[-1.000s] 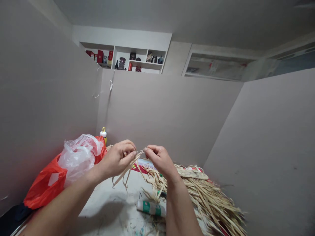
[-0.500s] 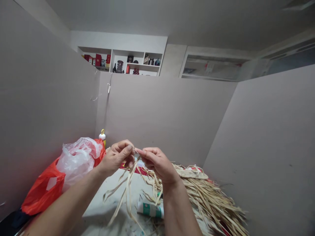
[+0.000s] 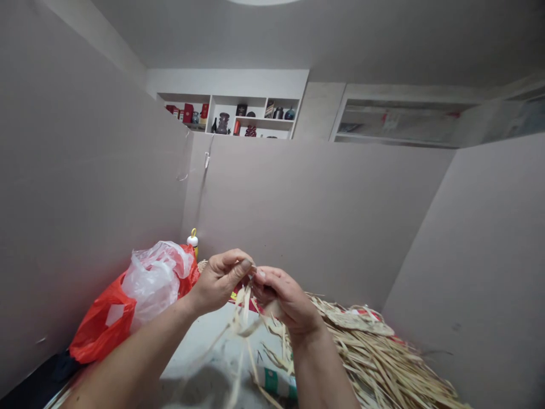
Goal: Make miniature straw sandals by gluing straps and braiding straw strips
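Observation:
My left hand [image 3: 225,278] and my right hand [image 3: 285,298] meet in front of me, above the table. Both are closed in a pinch on the upper end of a small bunch of pale, dried plant-fibre strips [image 3: 244,309]. The loose ends of the strips hang below my fingers, partly blurred by motion. My fingertips cover the spot where the strips come together. To the right of my right forearm lies a large heap of similar straw-coloured strips [image 3: 378,358], with a flat pale woven piece [image 3: 361,322] on top of it.
White and red plastic bags [image 3: 155,278] are bunched at the left, with a yellow-capped bottle [image 3: 193,241] behind them. A green and white roll [image 3: 279,382] lies on the pale table [image 3: 191,363]. Grey partitions [image 3: 298,204] surround the table on three sides.
The view has shifted, so the scene sits further right and slightly lower. My right hand has turned and its fingers are more curled in; the hanging strips have swung.

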{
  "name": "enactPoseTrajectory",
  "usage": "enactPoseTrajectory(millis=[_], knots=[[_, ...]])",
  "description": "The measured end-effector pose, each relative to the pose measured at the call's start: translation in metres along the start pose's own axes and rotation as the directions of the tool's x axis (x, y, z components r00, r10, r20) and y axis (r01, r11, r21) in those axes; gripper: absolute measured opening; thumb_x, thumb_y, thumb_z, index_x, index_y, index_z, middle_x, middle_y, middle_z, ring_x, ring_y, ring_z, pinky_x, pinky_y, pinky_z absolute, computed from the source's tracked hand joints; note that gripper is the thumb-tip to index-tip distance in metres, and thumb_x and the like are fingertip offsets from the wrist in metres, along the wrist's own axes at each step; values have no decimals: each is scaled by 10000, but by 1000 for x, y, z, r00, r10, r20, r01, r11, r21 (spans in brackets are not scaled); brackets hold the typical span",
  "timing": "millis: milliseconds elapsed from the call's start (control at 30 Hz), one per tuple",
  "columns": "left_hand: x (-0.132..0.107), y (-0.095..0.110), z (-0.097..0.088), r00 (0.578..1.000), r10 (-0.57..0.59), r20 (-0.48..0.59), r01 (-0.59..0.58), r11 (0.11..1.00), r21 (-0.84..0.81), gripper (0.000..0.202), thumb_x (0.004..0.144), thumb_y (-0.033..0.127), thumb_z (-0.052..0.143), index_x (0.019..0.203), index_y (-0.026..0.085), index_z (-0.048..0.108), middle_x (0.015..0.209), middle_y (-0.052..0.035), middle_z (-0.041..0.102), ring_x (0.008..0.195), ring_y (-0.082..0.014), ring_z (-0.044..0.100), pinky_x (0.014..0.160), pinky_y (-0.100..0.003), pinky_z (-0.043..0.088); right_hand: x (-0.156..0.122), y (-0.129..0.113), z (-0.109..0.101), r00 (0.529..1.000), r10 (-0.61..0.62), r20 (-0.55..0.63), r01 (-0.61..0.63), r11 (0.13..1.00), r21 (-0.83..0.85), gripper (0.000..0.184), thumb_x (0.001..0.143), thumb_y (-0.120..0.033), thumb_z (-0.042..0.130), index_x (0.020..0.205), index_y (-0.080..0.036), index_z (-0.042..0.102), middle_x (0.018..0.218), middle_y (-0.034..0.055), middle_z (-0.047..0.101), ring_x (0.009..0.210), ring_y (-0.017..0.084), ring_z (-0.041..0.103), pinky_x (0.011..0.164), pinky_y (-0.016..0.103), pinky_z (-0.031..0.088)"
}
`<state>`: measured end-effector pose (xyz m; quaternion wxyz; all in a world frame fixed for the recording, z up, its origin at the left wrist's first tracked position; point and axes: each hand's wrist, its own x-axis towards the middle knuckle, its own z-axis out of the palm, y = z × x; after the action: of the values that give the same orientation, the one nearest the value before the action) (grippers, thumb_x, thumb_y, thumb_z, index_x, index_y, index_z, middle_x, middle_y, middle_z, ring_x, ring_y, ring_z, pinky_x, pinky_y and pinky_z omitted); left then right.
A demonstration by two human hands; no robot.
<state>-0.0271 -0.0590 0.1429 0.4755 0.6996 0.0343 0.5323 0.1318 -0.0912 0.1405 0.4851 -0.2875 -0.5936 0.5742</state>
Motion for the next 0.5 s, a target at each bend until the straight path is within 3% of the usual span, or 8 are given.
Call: enactPoseTrajectory(millis=[267,400,500], knots=[[-3,6,-1,993,105,-62,-104,994,25,191,895,301,532,796,152,599,718,-15,592,618,-101,566,577,-228,453,-1,-1,9,994,-91,56,88,994,58,265,858,-422,537,791,-165,529,550,-67,335,471,65,180,411,194,123],[-4,0,-3,986,140,-85,-121,973,196,198,904,314,514,820,156,597,706,-12,584,608,-97,547,585,-228,443,-8,-7,4,995,-98,29,102,975,-200,265,840,-404,598,771,-150,564,521,-75,352,461,57,225,432,205,166],[-5,-2,-3,989,119,-85,-83,933,350,228,909,340,496,824,154,598,701,-18,596,591,-94,530,568,-222,423,-16,-16,3,995,-101,-10,87,905,-417,314,841,-436,588,746,-137,583,536,-64,372,487,63,266,453,208,211]])
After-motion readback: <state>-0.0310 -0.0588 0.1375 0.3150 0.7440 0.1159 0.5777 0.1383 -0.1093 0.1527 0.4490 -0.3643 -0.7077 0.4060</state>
